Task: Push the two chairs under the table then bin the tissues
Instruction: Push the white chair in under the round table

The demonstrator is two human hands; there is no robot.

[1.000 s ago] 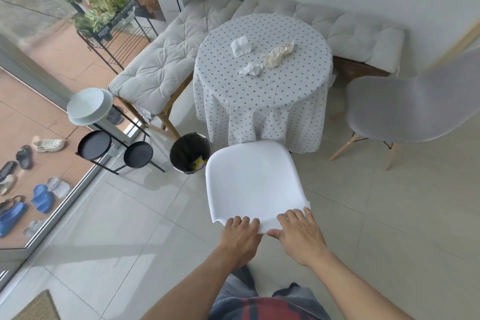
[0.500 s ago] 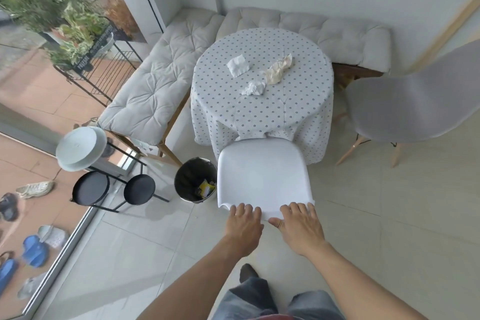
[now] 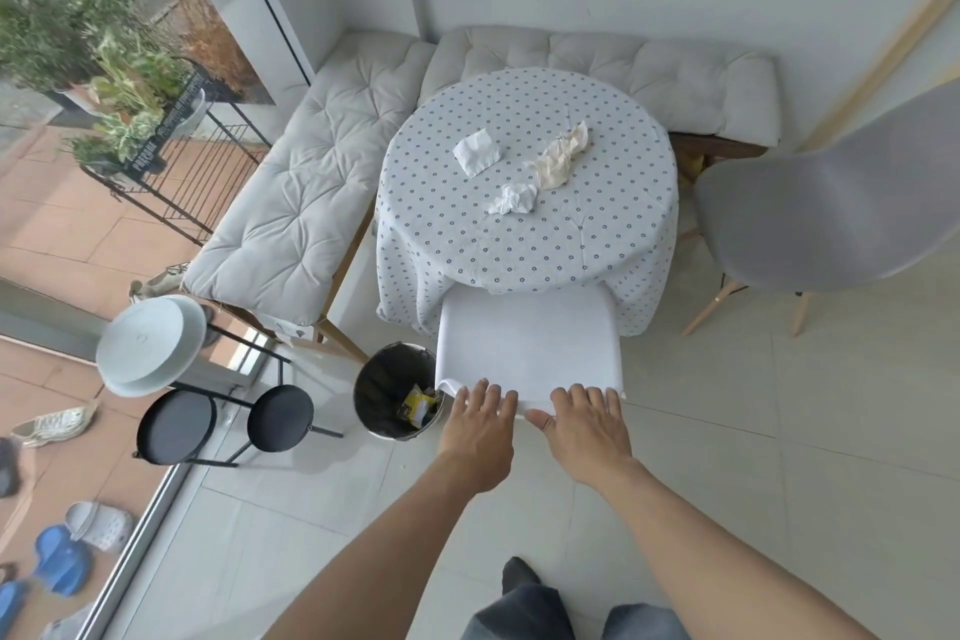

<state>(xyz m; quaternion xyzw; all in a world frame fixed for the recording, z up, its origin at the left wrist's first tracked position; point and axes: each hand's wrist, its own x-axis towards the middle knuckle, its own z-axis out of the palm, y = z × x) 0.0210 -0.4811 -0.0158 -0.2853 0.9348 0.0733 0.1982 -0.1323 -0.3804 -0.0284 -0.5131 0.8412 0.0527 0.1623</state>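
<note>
Both hands are pressing flat on the white chair's (image 3: 527, 343) top edge — left hand (image 3: 480, 426) and right hand (image 3: 589, 426) with fingers spread, not clasping it. Chair front is sitting under the tablecloth of the round table (image 3: 524, 234). Three tissues (image 3: 511, 199) are lying on top — bin (image 3: 397, 392) just left of chair, grey chair (image 3: 831, 203) standing apart at right.

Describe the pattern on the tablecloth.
The tablecloth is white with a regular scatter of small dark floral dots, seen best in the head view.
</note>
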